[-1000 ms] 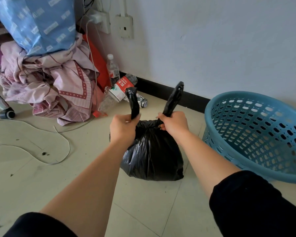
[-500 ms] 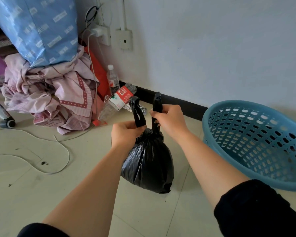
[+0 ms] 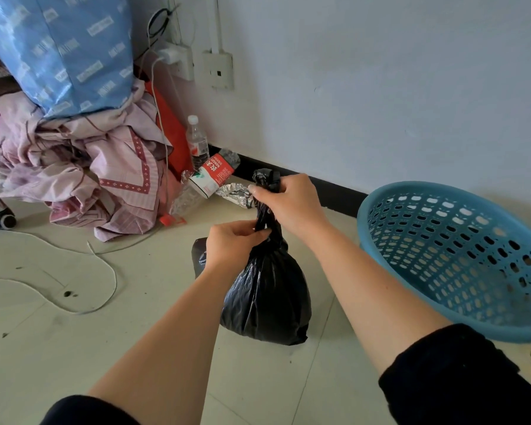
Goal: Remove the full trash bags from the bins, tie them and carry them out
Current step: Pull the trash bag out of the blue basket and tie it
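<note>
A full black trash bag [image 3: 267, 292] stands on the tiled floor in the middle of the view. Its two handle strips are drawn together above it into one twisted neck. My left hand [image 3: 232, 246] pinches that neck low down, just above the bag's bulge. My right hand [image 3: 288, 200] grips the strips higher up, with their black ends sticking out above my fingers. A blue perforated plastic bin [image 3: 460, 265] lies tilted on the floor to the right of the bag, with no liner in it.
A pile of pink cloth [image 3: 83, 173] under a blue sack [image 3: 62, 50] sits at the left by the wall. Plastic bottles [image 3: 196, 145] and crumpled foil [image 3: 235, 193] lie behind the bag. A white cable [image 3: 105, 265] loops across the floor at the left. A caster wheel [image 3: 0, 220] shows at far left.
The two handle strips, held apart a second ago, have come together. My right hand has risen and crossed over to grip both; my left hand has dropped to the neck.
</note>
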Tool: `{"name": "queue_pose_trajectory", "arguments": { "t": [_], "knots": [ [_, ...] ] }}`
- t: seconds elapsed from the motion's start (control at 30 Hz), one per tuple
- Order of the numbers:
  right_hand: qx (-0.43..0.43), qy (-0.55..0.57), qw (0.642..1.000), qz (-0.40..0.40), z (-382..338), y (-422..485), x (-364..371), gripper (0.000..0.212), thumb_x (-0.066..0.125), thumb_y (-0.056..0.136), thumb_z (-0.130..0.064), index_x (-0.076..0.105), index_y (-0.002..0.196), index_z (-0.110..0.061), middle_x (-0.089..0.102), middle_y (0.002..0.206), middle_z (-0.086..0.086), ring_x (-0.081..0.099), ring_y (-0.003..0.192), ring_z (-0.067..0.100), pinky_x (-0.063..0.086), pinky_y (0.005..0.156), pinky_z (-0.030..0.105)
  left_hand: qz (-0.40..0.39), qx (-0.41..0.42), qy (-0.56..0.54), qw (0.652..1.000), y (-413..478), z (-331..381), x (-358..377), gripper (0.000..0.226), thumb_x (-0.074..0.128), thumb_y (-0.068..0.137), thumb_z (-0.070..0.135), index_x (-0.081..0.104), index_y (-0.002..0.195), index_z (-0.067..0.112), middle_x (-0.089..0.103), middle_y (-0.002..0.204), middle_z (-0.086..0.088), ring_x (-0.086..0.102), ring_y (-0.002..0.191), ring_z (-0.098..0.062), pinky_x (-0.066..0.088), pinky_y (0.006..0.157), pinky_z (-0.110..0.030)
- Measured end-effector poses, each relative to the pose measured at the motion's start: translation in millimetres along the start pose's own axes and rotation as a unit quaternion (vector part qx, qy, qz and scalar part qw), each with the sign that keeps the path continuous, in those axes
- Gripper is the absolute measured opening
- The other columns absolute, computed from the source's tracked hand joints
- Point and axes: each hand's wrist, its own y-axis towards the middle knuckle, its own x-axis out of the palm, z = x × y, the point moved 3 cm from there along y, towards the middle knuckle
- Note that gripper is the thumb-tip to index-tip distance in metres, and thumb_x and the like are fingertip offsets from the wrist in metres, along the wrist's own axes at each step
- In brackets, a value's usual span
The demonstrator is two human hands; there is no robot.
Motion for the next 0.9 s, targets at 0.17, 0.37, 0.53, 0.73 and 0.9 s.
{"name": "queue_pose_trajectory", "arguments": {
  "t": [0.17,0.37,0.53,0.73,0.9],
  "knots": [
    [-0.007,0.010,1.000,-0.017,-16.2,-0.4,-7.9,0.030,0.074,0.083,-0.027,0.069,0.066,-0.003,0.060,0.056,0.005,0.057,0.059,0.019,0.056,0.069,0.045,-0.017,-0.006,0.114,0.993,0.9,-9.5,0.8,0.021,0.084,0.069,0.018,0.076,0.088,0.014,0.074,0.081,-0.002,0.070,0.080,-0.022,0.057,0.078,-0.035],
    [-0.018,0.002,0.999,-0.028,-28.1,-1.3,-10.4,0.037,0.075,0.081,-0.026,0.070,0.083,0.010,0.067,0.083,0.030,0.055,0.062,0.027,0.055,0.071,0.052,-0.015,-0.012,0.159,0.987,3.4,-12.7,-2.0,0.022,0.081,0.069,0.020,0.075,0.091,0.017,0.073,0.086,-0.007,0.067,0.089,-0.027,0.054,0.082,-0.040],
    [0.006,-0.010,0.999,-0.042,-41.9,-3.9,-18.7,0.033,0.077,0.078,-0.024,0.071,0.081,0.008,0.071,0.080,0.023,0.066,0.071,0.037,0.056,0.074,0.049,-0.082,0.002,0.144,0.986,-7.5,3.4,-17.2,0.039,0.065,0.068,-0.001,0.071,0.086,0.034,0.073,0.079,0.010,0.067,0.084,-0.018,0.050,0.073,-0.028],
    [0.048,-0.040,0.992,-0.110,-96.7,-27.8,-45.1,0.028,0.076,0.080,-0.027,0.075,0.082,0.001,0.074,0.081,0.016,0.070,0.078,0.030,0.055,0.077,0.049,-0.018,0.031,0.302,0.953,-51.7,68.5,-54.0,0.041,0.052,0.081,0.004,0.068,0.114,0.022,0.066,0.108,0.002,0.061,0.093,-0.019,0.046,0.077,-0.029],
    [0.082,-0.049,0.986,-0.139,-181.7,-32.0,-95.6,0.040,0.075,0.081,-0.032,0.070,0.079,0.008,0.071,0.075,0.022,0.068,0.071,0.034,0.056,0.072,0.044,-0.049,0.006,0.369,0.928,-80.6,160.2,-75.5,0.038,0.050,0.089,0.013,0.060,0.125,0.019,0.059,0.127,-0.010,0.054,0.115,-0.027,0.045,0.090,-0.036]
  ]
}}
